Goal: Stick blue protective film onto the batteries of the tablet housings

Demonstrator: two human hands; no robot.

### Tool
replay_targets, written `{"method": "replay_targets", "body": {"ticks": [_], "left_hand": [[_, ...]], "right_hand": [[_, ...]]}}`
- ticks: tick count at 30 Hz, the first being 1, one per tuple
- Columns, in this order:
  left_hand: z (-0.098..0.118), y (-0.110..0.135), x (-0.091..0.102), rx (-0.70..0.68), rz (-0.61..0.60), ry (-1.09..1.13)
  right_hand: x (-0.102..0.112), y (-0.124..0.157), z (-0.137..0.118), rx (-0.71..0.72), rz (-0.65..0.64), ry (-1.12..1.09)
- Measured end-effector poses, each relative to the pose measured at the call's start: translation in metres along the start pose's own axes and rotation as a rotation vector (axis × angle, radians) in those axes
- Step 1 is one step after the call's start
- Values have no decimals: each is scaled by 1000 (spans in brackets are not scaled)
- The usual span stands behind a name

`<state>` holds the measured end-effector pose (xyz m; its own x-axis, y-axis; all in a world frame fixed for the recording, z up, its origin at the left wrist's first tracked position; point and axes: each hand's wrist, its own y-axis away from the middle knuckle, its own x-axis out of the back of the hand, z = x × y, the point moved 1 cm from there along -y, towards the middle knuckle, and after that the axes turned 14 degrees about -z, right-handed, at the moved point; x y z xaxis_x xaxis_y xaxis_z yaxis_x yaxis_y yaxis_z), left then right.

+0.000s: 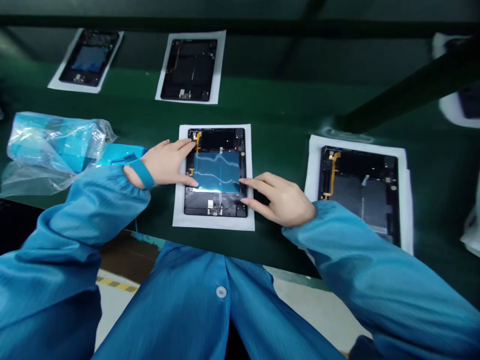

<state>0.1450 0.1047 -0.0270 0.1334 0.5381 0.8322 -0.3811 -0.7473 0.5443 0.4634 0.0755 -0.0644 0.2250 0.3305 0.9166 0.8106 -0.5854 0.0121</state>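
An opened tablet housing (232, 204) lies on a white sheet (213, 223) in front of me, its inside facing up. A blue film (216, 172) with wavy creases covers the battery area in its middle. My left hand (168, 162) rests at the housing's left edge, fingers apart, thumb at the film's lower left corner. From the right, my right hand (283, 198) reaches in with its index finger and thumb stretched out and separated, their tips at the film's right edge. A teal wrist strap (143, 173) circles my left wrist.
A clear plastic bag of blue film sheets (52, 142) lies left. Beyond are two more tablet housings (191, 70) (90, 59) on white sheets. Another tablet housing (360, 187) lies right, partly under my sleeve. A dark bar (408, 90) slants across the right side of the green table (285, 107).
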Motion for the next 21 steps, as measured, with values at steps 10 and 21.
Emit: {"method": "replay_targets", "body": {"ticks": [10, 21], "left_hand": [[22, -102, 44, 152, 225, -15], [8, -74, 50, 14, 310, -203]], "right_hand": [[-15, -11, 0, -347, 74, -430], [-17, -8, 2, -455, 146, -579]]}}
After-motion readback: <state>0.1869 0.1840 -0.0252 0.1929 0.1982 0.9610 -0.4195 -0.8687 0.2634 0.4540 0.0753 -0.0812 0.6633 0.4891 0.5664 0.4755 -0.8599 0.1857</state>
